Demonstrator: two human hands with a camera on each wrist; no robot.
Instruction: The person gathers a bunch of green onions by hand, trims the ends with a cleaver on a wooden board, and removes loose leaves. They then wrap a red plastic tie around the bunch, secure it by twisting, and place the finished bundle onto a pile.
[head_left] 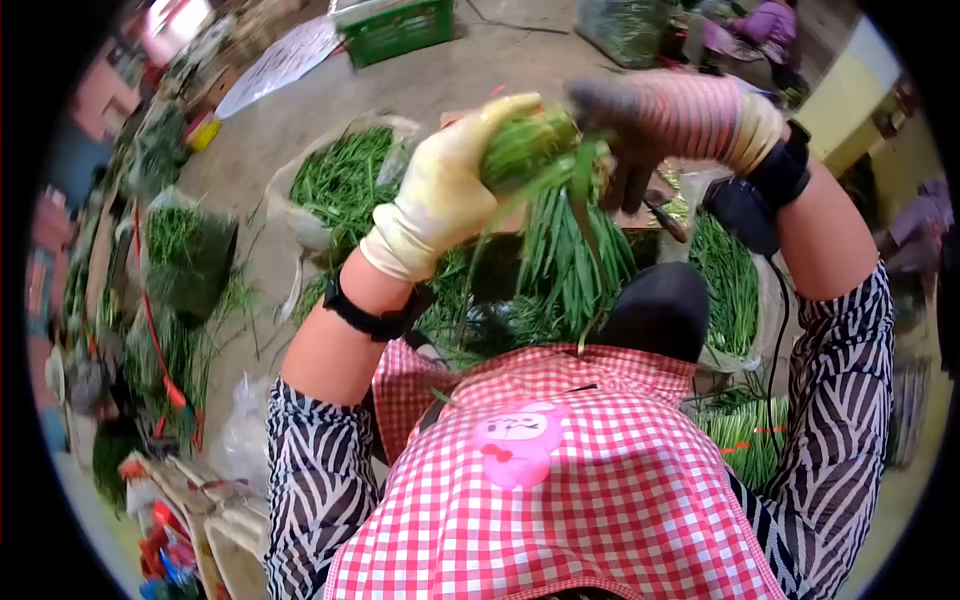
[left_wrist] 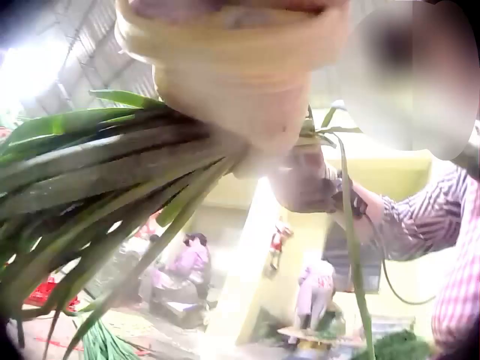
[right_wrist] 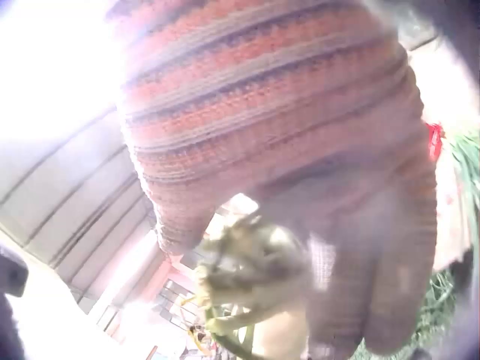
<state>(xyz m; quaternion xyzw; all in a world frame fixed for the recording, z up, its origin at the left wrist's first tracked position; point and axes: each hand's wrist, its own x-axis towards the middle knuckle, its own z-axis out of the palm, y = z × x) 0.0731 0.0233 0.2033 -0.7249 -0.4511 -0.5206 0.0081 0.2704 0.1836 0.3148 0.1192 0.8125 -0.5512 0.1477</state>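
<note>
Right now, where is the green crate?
In the head view, the green crate sits on the floor at the top, a little left of centre, just right of the white sheet.

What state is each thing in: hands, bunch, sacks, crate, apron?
Left hand: gloved, curled round the bunch.
Right hand: gloved, fingers extended beside the bunch.
Bunch: held, leaves hanging.
Left sack: open, filled with greens.
Right sack: open, filled with greens.
Crate: upright.
Apron: worn.
</note>
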